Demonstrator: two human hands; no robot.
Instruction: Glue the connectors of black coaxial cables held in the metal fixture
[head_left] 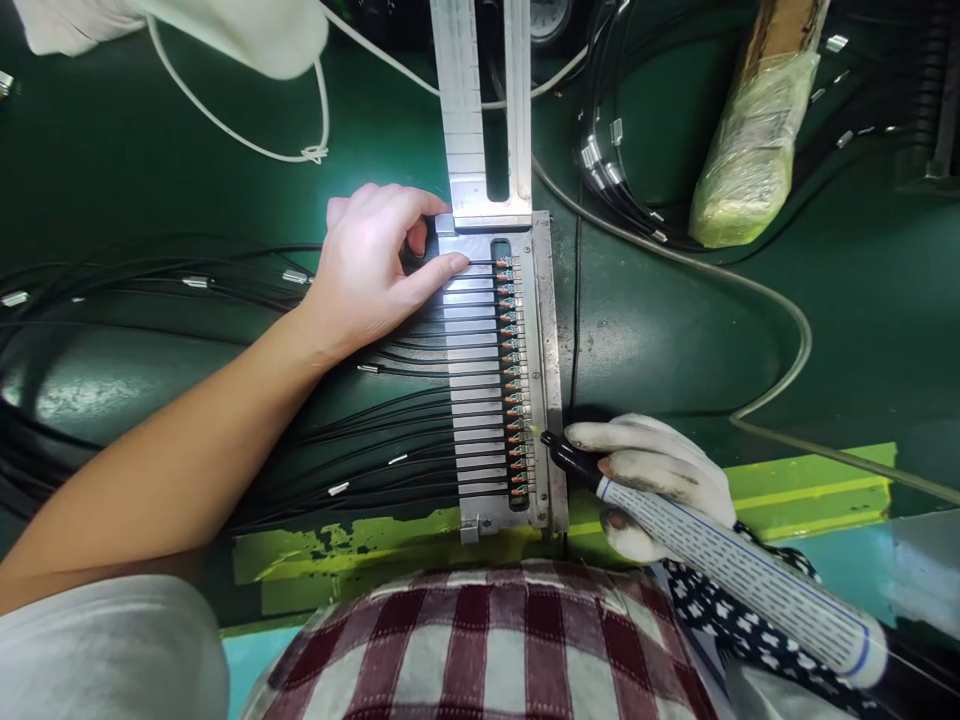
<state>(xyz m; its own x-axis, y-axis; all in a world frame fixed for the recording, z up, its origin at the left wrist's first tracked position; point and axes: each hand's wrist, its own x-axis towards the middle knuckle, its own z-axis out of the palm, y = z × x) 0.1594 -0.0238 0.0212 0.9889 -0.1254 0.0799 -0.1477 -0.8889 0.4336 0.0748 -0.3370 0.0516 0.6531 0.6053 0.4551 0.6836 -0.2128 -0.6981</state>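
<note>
metal fixture (541,340) is lying on the green table (645,345), holding black cables (480,494) side by side. the left hand (367,265), half open, is bracing the fixture's upper left corner, gripping nothing; the gloved right hand (660,465) is closing around a pen-shaped tool (720,550), pointing its tip at the exposed wire ends (514,412), seemingly calling for steady, fine aim.

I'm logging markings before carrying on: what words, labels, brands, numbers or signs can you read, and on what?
No text is clear enough to quote.
Pen-like tool in the right hand: lines of print on its pale label, too small and blurred.
Round dial at the top edge: partly cut off, markings unreadable.
</note>
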